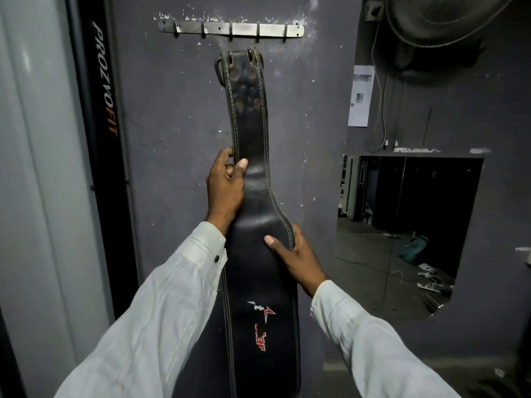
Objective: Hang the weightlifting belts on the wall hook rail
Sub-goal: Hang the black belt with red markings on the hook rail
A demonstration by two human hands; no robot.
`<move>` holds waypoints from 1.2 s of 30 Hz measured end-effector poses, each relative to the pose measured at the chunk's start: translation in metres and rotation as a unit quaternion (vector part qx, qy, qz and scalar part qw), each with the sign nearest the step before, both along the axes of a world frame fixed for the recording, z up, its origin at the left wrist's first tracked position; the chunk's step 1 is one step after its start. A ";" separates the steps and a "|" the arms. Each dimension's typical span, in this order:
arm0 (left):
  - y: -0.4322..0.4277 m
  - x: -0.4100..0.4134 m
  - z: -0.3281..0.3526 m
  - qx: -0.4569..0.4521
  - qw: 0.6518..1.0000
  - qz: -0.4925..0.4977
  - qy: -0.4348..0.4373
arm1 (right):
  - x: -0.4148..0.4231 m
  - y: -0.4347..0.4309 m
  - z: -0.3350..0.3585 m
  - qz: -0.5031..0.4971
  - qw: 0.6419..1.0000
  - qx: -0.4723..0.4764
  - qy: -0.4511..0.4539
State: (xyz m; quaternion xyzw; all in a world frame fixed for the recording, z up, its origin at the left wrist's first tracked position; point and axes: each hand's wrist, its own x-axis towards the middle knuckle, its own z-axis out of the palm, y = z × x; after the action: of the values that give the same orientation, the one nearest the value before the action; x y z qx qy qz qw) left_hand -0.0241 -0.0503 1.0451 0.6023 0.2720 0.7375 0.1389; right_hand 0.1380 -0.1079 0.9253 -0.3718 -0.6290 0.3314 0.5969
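Lifting a belt toward the hooks

Both my hands, left hand (225, 186) and right hand (297, 258), grip the black belt (255, 179) at frame centre; its buckle end (227, 66) sits just below the hook rail (231, 29), so I judge it needs raising onto a hook.

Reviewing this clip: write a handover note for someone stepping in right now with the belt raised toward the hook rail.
Left hand: gripping the narrow strap section of the black leather weightlifting belt.
Right hand: holding the belt's wider part, lower down.
The belt is held upright against the wall; its buckle end sits just below the wall hook rail.
Done: belt lifted toward the rail.
Left: catch the buckle end on a hook; all hooks are bare. No other belts in view.
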 end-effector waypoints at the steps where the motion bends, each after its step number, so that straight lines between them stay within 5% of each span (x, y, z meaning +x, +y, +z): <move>1: 0.000 0.000 0.002 0.000 1.000 0.001 0.001 | 0.003 -0.001 -0.001 0.029 0.999 -0.016 -0.013; 6: -0.003 0.005 0.007 0.007 1.000 0.012 -0.002 | 0.009 -0.003 -0.007 0.048 0.998 -0.010 0.027; 11: -0.003 0.005 0.001 0.002 1.000 0.013 -0.005 | 0.020 -0.005 -0.011 0.108 0.991 -0.069 -0.039; 16: -0.002 0.006 0.003 0.008 1.000 0.013 -0.007 | 0.018 -0.007 -0.016 0.075 0.996 -0.047 0.018; 27: -0.004 -0.001 0.020 0.008 1.000 0.016 0.009 | 0.027 -0.006 -0.054 0.124 0.980 -0.131 -0.086; 32: -0.007 -0.007 0.031 0.007 0.999 -0.028 0.017 | 0.039 -0.003 -0.096 0.133 0.958 -0.215 -0.134; 36: -0.009 -0.002 0.024 -0.013 0.996 -0.087 0.026 | 0.036 0.001 -0.047 0.128 0.968 -0.195 -0.093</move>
State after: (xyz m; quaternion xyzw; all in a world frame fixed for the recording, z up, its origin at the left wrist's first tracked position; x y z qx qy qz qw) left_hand -0.0265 -0.0590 1.0693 0.6410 0.2317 0.7029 0.2034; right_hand 0.1738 -0.1073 0.8784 -0.4266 -0.6470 0.4857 0.4043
